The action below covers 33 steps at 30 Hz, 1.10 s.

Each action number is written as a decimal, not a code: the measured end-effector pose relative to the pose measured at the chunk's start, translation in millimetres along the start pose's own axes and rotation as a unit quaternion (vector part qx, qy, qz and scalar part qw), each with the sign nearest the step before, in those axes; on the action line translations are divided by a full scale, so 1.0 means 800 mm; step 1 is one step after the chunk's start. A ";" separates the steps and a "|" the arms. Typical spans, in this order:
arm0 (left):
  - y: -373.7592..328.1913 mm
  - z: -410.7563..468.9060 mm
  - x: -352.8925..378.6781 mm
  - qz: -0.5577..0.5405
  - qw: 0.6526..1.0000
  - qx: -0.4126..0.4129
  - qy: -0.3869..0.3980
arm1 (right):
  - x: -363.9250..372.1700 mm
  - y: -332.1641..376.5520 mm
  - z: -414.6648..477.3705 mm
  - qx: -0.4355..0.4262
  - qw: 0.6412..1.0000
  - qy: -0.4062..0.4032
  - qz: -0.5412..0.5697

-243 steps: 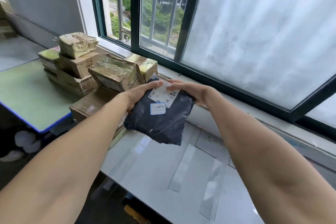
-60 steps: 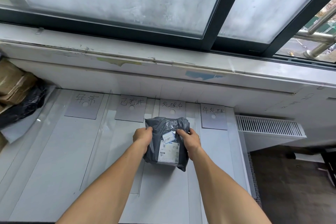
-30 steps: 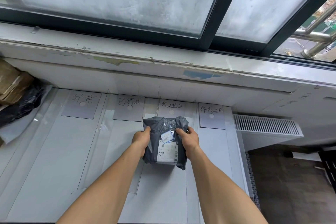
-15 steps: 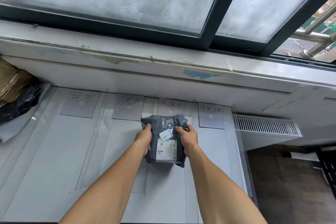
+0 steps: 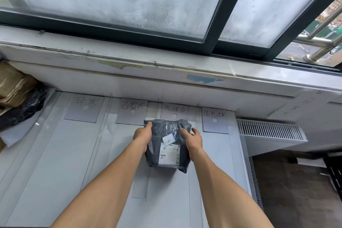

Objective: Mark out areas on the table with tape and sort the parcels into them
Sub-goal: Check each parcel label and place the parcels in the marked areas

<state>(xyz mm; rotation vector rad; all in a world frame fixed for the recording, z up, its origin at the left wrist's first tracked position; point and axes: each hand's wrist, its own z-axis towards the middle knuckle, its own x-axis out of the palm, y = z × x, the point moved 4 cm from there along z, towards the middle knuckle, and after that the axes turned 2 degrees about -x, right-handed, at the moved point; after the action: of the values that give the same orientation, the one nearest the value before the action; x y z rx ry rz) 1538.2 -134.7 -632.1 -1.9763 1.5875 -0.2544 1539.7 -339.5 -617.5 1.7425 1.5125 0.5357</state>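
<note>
Both forearms reach straight forward, the left hand (image 5: pixel 142 135) and right hand (image 5: pixel 192 139) gripping opposite sides of the grey mailer parcel (image 5: pixel 167 149), thumbs on top, which lies between them on the table (image 5: pixel 55 153), a handwritten label card (image 5: pixel 174 111) just beyond the fingertips.

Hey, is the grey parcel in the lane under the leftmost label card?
No, the grey parcel is right in front of the third label card from the left.

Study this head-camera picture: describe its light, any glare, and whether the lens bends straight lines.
Head view: soft daylight through the frosted window, faint shadows; pale glare on the tape at the table's left; the wide lens slightly bows the window sill; print on the grey parcel's label is unreadable.
</note>
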 end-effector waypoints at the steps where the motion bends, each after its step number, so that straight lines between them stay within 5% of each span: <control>1: -0.003 0.001 -0.001 0.001 1.000 0.010 -0.005 | -0.001 0.003 0.000 -0.011 1.000 -0.008 -0.015; 11: -0.050 -0.029 -0.045 0.052 0.995 0.075 -0.040 | 0.024 0.070 -0.026 -0.138 0.973 -0.029 -0.184; 24: -0.116 -0.045 -0.235 0.111 0.974 0.172 -0.095 | 0.215 0.130 -0.120 -0.248 0.925 0.065 -0.280; 33: -0.155 -0.058 -0.425 0.332 0.879 0.265 -0.219 | 0.376 0.167 -0.213 -0.350 0.841 0.094 -0.401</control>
<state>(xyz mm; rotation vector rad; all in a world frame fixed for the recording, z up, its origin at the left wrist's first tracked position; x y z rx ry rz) 1525.7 184.7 -456.5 -0.9157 1.5669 0.0417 1565.6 -6.4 -457.2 0.4294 1.7110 0.6917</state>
